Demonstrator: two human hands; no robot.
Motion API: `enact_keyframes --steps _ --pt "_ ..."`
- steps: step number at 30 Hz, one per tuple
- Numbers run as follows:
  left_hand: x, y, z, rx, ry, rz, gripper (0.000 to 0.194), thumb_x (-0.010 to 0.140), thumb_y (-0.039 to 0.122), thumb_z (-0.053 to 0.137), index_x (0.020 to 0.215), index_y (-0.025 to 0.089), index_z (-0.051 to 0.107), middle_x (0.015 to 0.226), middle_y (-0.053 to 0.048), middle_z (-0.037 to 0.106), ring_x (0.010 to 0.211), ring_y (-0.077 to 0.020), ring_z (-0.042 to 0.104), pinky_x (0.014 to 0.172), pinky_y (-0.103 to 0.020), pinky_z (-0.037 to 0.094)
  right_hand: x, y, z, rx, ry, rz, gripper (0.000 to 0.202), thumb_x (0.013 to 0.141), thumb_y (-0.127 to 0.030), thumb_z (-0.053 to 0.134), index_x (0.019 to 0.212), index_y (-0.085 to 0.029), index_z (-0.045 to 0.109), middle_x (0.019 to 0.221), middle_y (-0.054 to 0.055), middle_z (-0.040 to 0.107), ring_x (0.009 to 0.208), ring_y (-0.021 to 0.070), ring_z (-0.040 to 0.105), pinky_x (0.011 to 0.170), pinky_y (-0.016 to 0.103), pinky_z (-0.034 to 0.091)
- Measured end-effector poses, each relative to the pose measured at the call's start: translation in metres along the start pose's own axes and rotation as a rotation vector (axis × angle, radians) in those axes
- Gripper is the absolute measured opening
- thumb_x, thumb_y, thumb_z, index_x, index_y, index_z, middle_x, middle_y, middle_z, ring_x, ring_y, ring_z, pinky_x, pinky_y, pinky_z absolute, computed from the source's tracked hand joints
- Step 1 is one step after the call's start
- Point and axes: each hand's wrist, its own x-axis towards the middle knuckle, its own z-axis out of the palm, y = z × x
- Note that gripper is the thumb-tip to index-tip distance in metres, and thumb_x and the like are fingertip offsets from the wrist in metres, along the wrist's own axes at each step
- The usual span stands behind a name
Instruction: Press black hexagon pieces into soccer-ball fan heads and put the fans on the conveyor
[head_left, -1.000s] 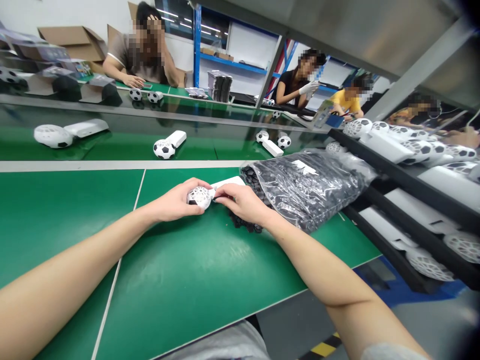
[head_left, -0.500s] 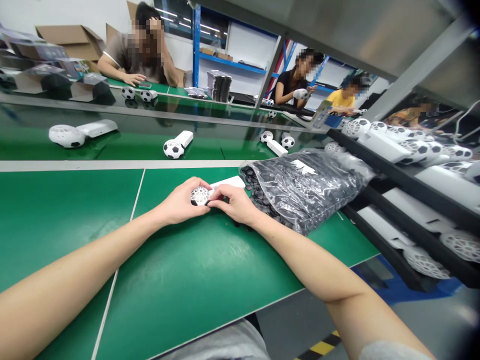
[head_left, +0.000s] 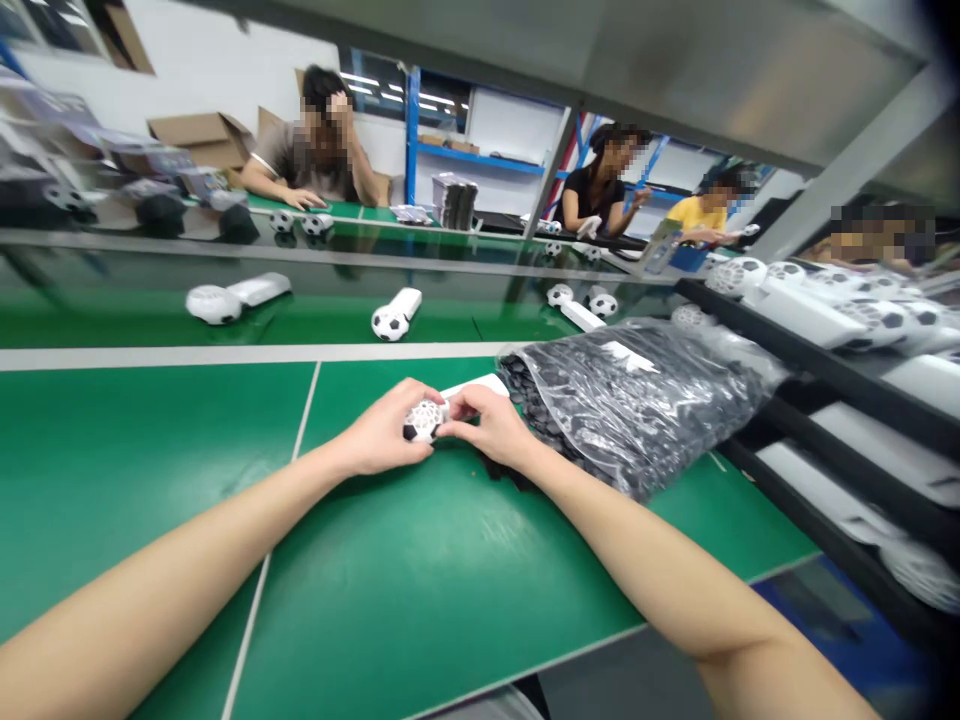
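A white handheld fan (head_left: 425,418) with a round lattice head patterned like a soccer ball lies at mid-table, its flat handle pointing away to the right. My left hand (head_left: 388,428) is curled around the left side of the head, thumb in front and fingers behind. At the head's right edge, the thumb and fingers of my right hand (head_left: 484,425) are closed in a pinch; whether a small piece is between them is hidden. Just beyond the right hand lies a clear plastic bag (head_left: 645,400) of small black pieces (head_left: 534,398), its mouth towards the fan.
Several similar fans lie on the green conveyor (head_left: 322,318) beyond the white strip. Black racks (head_left: 840,375) stacked with fans stand at the right. Co-workers sit across the line. Cartons (head_left: 199,140) are at the far left, and a metal shelf (head_left: 600,60) hangs overhead.
The view has shifted, so the scene sits farther right and lower. Both hands stay at the fan, whose front rim now shows more black patches. A co-worker at the back has raised a hand.
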Motion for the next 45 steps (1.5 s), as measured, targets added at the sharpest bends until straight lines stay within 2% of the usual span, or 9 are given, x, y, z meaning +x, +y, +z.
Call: enact_keyframes --steps 6,10,14,20,28,31,34,38,45 --pt "-0.004 -0.006 -0.013 -0.124 -0.013 -0.129 0.052 0.057 0.021 0.066 0.106 0.021 0.05 0.101 -0.003 0.053 0.087 -0.0206 0.053 0.077 -0.033 0.045 -0.004 0.002 -0.011 -0.126 0.007 0.007 0.015 0.078 -0.031 0.058 0.083 -0.018 0.053 0.085 0.003 0.055 0.081 0.016 0.053 0.073 0.029 0.043" --pt "-0.002 -0.024 -0.033 -0.205 0.208 -0.213 0.052 0.058 0.021 0.067 0.107 0.02 0.051 0.092 -0.002 0.058 0.073 -0.016 0.056 0.064 -0.027 0.046 -0.003 0.013 -0.026 -0.279 0.076 0.079 0.018 0.079 -0.032 0.055 0.092 -0.019 0.053 0.094 0.006 0.054 0.092 0.0197 0.051 0.083 0.034 0.042" --pt "0.017 -0.067 -0.063 -0.076 0.575 -0.305 0.051 0.062 0.024 0.064 0.11 0.019 0.047 0.092 -0.003 0.058 0.074 -0.0161 0.057 0.065 -0.027 0.047 -0.003 0.021 -0.034 -0.427 0.032 0.154 0.022 0.08 -0.032 0.054 0.096 -0.018 0.053 0.1 0.008 0.055 0.097 0.0219 0.051 0.084 0.035 0.042" --pt "0.055 -0.145 -0.098 0.161 0.759 -0.432 0.055 0.064 0.028 0.06 0.114 0.014 0.041 0.106 -0.01 0.054 0.093 -0.0237 0.055 0.08 -0.036 0.043 -0.01 0.019 -0.036 -0.719 -0.176 0.295 0.032 0.081 -0.034 0.052 0.107 -0.015 0.056 0.099 0.013 0.058 0.095 0.0262 0.055 0.081 0.038 0.043" --pt "0.064 -0.187 -0.139 0.479 0.57 -0.43 0.032 0.076 0.036 0.042 0.093 0.017 0.061 0.109 -0.011 0.059 0.112 -0.0289 0.045 0.098 -0.039 0.029 -0.003 0.009 -0.046 -0.744 -0.316 0.445 0.019 0.082 -0.012 0.043 0.09 -0.016 0.06 0.086 0.008 0.059 0.072 0.019 0.061 0.06 0.028 0.04" --pt "0.058 -0.197 -0.158 0.583 0.507 -0.494 0.033 0.068 0.031 0.049 0.095 0.015 0.061 0.114 -0.015 0.055 0.115 -0.0365 0.038 0.095 -0.049 0.028 -0.001 0.006 -0.046 -0.78 -0.341 0.459 0.018 0.08 -0.008 0.042 0.083 -0.015 0.058 0.081 0.008 0.059 0.069 0.0186 0.06 0.055 0.026 0.036" --pt "0.05 -0.202 -0.168 0.64 0.388 -0.528 0.042 0.057 0.026 0.056 0.098 0.014 0.06 0.108 -0.015 0.056 0.107 -0.0371 0.044 0.088 -0.047 0.035 0.0 0.005 -0.045 -0.806 -0.344 0.446 0.017 0.08 -0.008 0.042 0.082 -0.014 0.057 0.08 0.009 0.059 0.07 0.02 0.06 0.055 0.027 0.035" --pt "0.039 -0.188 -0.169 0.7 0.28 -0.49 0.045 0.062 0.031 0.053 0.103 0.013 0.056 0.1 -0.01 0.056 0.102 -0.0323 0.048 0.084 -0.039 0.038 0.0 0.008 -0.045 -0.768 -0.307 0.436 0.016 0.081 -0.01 0.041 0.08 -0.015 0.057 0.082 0.009 0.059 0.071 0.0193 0.059 0.056 0.027 0.034" --pt "0.01 -0.13 -0.159 0.749 0.169 -0.461 0.049 0.065 0.043 0.053 0.109 0.021 0.056 0.075 -0.004 0.053 0.077 -0.0287 0.056 0.072 -0.039 0.042 -0.002 0.014 -0.047 -0.683 -0.257 0.395 0.016 0.079 -0.008 0.043 0.083 -0.017 0.056 0.084 0.007 0.057 0.073 0.0162 0.057 0.057 0.024 0.035"
